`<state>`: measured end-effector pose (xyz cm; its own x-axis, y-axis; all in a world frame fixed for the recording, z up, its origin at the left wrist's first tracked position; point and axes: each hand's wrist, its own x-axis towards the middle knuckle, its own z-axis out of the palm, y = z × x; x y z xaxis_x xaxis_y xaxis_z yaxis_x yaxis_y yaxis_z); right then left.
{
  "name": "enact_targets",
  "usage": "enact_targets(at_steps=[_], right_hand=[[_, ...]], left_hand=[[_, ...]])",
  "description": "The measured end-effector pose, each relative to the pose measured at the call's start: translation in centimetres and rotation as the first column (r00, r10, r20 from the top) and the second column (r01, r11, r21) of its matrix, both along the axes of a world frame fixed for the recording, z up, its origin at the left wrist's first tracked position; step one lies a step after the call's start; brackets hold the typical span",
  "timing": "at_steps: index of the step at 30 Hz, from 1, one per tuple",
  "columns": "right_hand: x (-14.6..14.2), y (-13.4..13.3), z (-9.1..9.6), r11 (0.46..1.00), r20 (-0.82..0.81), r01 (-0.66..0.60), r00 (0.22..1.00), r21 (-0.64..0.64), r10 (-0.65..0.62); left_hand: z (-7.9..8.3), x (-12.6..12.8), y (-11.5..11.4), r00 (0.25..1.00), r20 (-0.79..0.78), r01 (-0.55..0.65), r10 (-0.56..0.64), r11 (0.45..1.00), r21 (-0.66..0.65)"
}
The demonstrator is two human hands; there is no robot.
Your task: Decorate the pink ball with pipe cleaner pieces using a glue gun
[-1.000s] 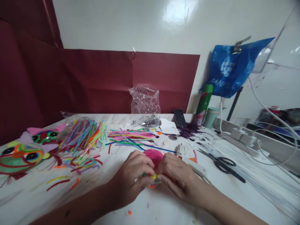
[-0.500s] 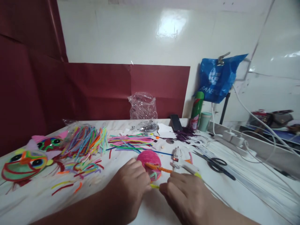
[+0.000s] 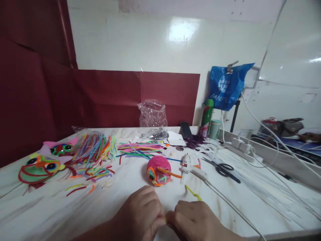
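Holding left hand [image 3: 144,214] and right hand [image 3: 192,219] close together at the bottom centre of the frame, with the fingers of both curled closed. Gripping, as far as visible, a yellow fuzzy stem [image 3: 193,193], with one end above the right knuckles; cannot tell exactly how the hidden fingertips press. Having a pink ball [image 3: 163,163] near the frame's centre, above the hands and apart from them, with an orange stem [image 3: 176,174] pointing right. Can see also a white glue gun [image 3: 200,171] and black scissors [image 3: 225,170] at middle right, and two colourful craft figures [image 3: 37,173] at middle left.
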<state>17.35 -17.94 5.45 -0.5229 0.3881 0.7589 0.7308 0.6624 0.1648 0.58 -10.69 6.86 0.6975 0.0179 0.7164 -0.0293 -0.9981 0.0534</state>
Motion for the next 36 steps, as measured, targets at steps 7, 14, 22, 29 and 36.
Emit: enact_targets(at_steps=[7,14,22,29,36], right_hand=[[1.5,-1.9,-0.5,0.999,0.043,0.049,0.998,0.023,-0.05],[2.0,-1.6,-1.9,0.999,-0.063,0.049,0.997,-0.018,-0.05],[-0.2,-0.7,-2.2,0.999,-0.086,0.025,0.996,0.044,-0.021],[-0.4,-0.5,-2.5,0.975,-0.193,-0.115,0.978,-0.191,0.078],[-0.4,-1.5,-1.7,0.748,-0.5,-0.261,0.859,-0.61,-0.107]], left_hand=[[0.5,-3.7,0.2,0.996,-0.062,-0.077,0.064,0.965,-0.249],[0.5,-4.1,0.3,0.985,-0.051,-0.172,0.165,0.959,-0.225],[-1.0,-1.6,-0.5,0.999,-0.021,-0.039,0.037,0.997,-0.073],[-1.3,-1.7,-0.5,0.997,-0.079,-0.019,0.02,1.0,0.017],[-1.1,-1.7,-0.4,0.988,-0.141,0.017,-0.059,0.96,-0.278]])
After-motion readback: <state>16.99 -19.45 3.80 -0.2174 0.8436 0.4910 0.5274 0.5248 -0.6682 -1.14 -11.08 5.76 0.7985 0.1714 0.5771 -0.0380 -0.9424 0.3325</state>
